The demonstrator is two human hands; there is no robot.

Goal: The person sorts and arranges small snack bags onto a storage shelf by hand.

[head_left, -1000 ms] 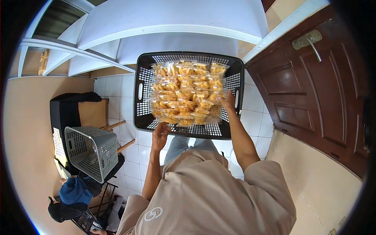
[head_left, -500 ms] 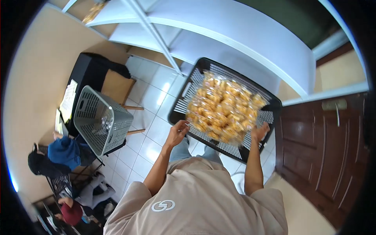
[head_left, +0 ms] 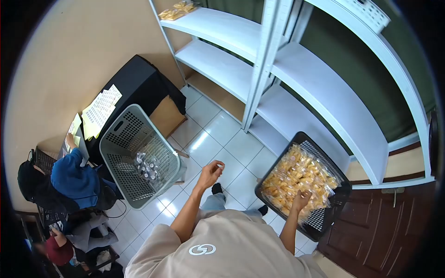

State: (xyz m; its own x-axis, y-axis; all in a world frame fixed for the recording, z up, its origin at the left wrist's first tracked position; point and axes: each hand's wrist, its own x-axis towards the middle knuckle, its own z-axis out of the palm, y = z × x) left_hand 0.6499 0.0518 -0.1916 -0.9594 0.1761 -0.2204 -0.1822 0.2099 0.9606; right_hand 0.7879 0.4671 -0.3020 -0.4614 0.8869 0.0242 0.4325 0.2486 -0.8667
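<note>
A black slotted basket (head_left: 334, 204) sits low at the right, in front of the white shelves, filled with several clear packets of yellow snacks (head_left: 296, 173). My right hand (head_left: 300, 200) reaches over the basket's near rim and lies on the packets; whether its fingers grip one is unclear. My left hand (head_left: 211, 172) hangs in the air above the tiled floor, left of the basket, fingers loosely curled and holding nothing.
A grey slotted basket (head_left: 121, 139) with small bottles (head_left: 146, 167) tilts on a stand at the left. Beside it are a black-draped table with papers (head_left: 99, 111) and a seated person in blue (head_left: 74, 178). White shelving (head_left: 324, 97) fills the back; a brown door (head_left: 384, 236) is at the right.
My view swung left and the black basket dropped lower to my right. My left hand let go of the basket's rim and moved away; my right hand stayed on the packets.
</note>
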